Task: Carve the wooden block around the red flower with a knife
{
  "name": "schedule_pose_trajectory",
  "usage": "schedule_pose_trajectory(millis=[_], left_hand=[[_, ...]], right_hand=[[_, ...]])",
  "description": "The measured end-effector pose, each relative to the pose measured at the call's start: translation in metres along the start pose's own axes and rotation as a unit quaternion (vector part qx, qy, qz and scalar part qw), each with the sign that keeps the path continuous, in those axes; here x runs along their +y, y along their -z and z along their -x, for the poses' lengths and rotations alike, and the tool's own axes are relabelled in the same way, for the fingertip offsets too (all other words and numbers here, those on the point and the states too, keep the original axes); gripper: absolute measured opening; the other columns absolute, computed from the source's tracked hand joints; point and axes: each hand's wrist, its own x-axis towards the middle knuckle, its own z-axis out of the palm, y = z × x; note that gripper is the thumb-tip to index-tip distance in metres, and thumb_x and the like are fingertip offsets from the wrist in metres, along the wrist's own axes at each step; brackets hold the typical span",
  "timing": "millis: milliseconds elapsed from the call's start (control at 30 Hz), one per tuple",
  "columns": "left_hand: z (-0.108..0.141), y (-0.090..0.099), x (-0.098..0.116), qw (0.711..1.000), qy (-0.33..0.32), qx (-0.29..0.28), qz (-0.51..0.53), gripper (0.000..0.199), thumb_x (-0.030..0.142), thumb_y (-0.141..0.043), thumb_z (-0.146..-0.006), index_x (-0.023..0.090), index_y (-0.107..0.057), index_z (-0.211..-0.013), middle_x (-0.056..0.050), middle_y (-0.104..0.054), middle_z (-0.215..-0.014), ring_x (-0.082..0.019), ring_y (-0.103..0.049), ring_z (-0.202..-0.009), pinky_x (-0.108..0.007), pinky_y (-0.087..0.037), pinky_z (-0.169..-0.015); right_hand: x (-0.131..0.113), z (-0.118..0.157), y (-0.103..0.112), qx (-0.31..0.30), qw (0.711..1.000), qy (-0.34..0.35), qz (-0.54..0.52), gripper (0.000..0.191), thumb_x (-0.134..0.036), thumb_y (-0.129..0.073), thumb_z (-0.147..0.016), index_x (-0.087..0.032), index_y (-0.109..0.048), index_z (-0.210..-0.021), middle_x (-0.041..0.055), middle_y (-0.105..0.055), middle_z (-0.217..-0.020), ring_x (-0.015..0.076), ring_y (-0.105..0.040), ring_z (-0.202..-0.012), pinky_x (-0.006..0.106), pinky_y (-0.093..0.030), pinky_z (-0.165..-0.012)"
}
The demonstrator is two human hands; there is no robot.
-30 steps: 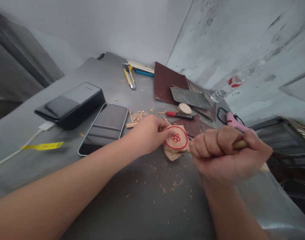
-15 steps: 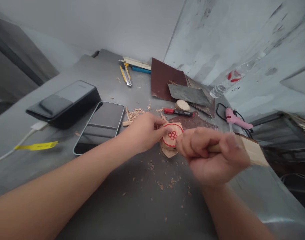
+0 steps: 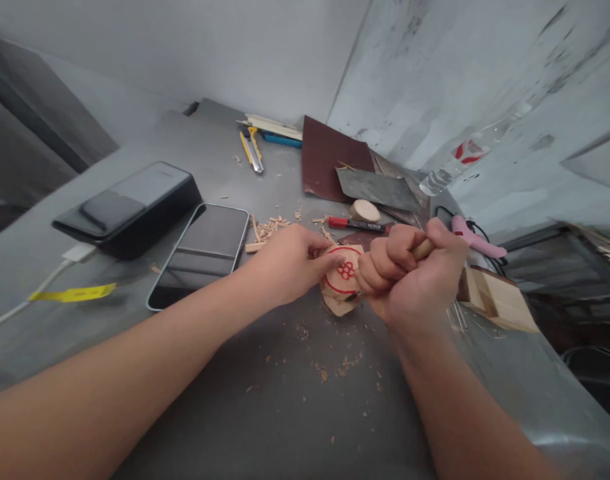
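Note:
A pale wood piece (image 3: 345, 283) with a red circle and a small red flower drawn on it lies at the centre of the grey table. My left hand (image 3: 297, 263) grips its left side, the thumb on its top face. My right hand (image 3: 409, 270) is wrapped round a tool with a wooden handle (image 3: 423, 250), its end showing above the fist. The tool's dark tip is barely visible at the wood's lower right edge. Small shavings (image 3: 347, 365) are scattered below the wood piece.
Behind lie a red marker (image 3: 357, 225), a round wood slice (image 3: 365, 211), sandpaper (image 3: 335, 160) and a yellow cutter (image 3: 252, 150). A phone (image 3: 199, 253) and a black device (image 3: 129, 207) are left. A pink glue gun (image 3: 477, 238), wooden block (image 3: 499, 299) and bottle (image 3: 465, 157) are right.
My right hand has moved left and up and turned, with the handle tilted more upright. The wooden block and thin sticks at the right show more. My left hand stays on the wood.

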Motion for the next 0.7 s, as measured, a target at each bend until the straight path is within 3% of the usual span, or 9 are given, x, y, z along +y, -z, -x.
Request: schedule_pose_trajectory(millis=[100,167,233,300,433,567,700], left_hand=[[0.000,0.001,0.002,0.999,0.025,-0.019,-0.009,0.030,0.042,-0.065,-0.096,0.020,-0.081,-0.083,0.002,-0.053,-0.062,-0.014,-0.040,-0.060,-0.028,-0.025,-0.053],[0.000,0.001,0.002,0.999,0.031,-0.020,-0.016,0.030,0.041,-0.064,-0.097,0.019,-0.081,-0.085,0.002,-0.051,-0.064,-0.014,-0.041,-0.062,-0.028,-0.026,-0.054],[0.000,0.001,0.001,0.999,0.032,-0.024,-0.010,0.030,0.041,-0.064,-0.098,0.019,-0.083,-0.093,0.002,-0.055,-0.067,-0.014,-0.045,-0.065,-0.027,-0.030,-0.056],[0.000,0.000,0.000,0.999,0.036,-0.027,0.009,0.030,0.042,-0.066,-0.097,0.019,-0.085,-0.101,0.001,-0.063,-0.072,-0.015,-0.049,-0.067,-0.027,-0.034,-0.059],[-0.001,-0.001,-0.002,0.998,0.046,-0.024,0.025,0.031,0.042,-0.068,-0.095,0.018,-0.085,-0.104,-0.001,-0.069,-0.075,-0.015,-0.051,-0.066,-0.026,-0.035,-0.058],[0.000,-0.001,-0.002,0.999,0.043,-0.015,0.014,0.030,0.039,-0.066,-0.095,0.018,-0.086,-0.103,-0.001,-0.069,-0.073,-0.016,-0.053,-0.067,-0.026,-0.037,-0.059],[0.000,-0.001,-0.002,0.999,0.038,-0.019,0.004,0.033,0.043,-0.066,-0.095,0.017,-0.085,-0.097,-0.001,-0.066,-0.070,-0.015,-0.049,-0.064,-0.026,-0.034,-0.057]], right_hand=[[-0.008,0.005,0.006,-0.023,1.000,-0.009,-0.009,0.055,-0.054,-0.061,-0.086,-0.024,-0.026,-0.056,-0.0081,-0.018,-0.045,0.0083,-0.013,-0.034,0.025,-0.019,-0.031],[-0.017,0.011,0.003,0.000,1.000,-0.003,0.004,0.053,-0.049,-0.059,-0.089,-0.024,-0.024,-0.057,-0.0076,-0.017,-0.047,0.0086,-0.012,-0.037,0.025,-0.018,-0.035],[-0.024,0.018,-0.003,0.027,0.999,0.023,0.030,0.053,-0.045,-0.056,-0.093,-0.023,-0.022,-0.058,-0.0077,-0.015,-0.049,0.0083,-0.009,-0.040,0.026,-0.017,-0.038],[-0.027,0.023,-0.011,0.015,0.997,0.044,0.065,0.052,-0.048,-0.052,-0.093,-0.023,-0.023,-0.058,-0.0068,-0.017,-0.048,0.0090,-0.012,-0.041,0.029,-0.020,-0.038],[-0.022,0.029,-0.022,0.033,0.990,0.076,0.117,0.049,-0.043,-0.045,-0.099,-0.022,-0.028,-0.058,-0.0055,-0.019,-0.050,0.0103,-0.015,-0.042,0.030,-0.022,-0.040],[-0.016,0.027,-0.022,0.017,0.987,0.090,0.129,0.050,-0.049,-0.047,-0.098,-0.023,-0.031,-0.058,-0.0056,-0.021,-0.049,0.0103,-0.018,-0.041,0.030,-0.023,-0.041],[-0.013,0.018,-0.021,0.009,0.993,0.060,0.097,0.057,-0.058,-0.052,-0.095,-0.023,-0.031,-0.056,-0.0069,-0.018,-0.046,0.0087,-0.014,-0.037,0.028,-0.020,-0.036]])
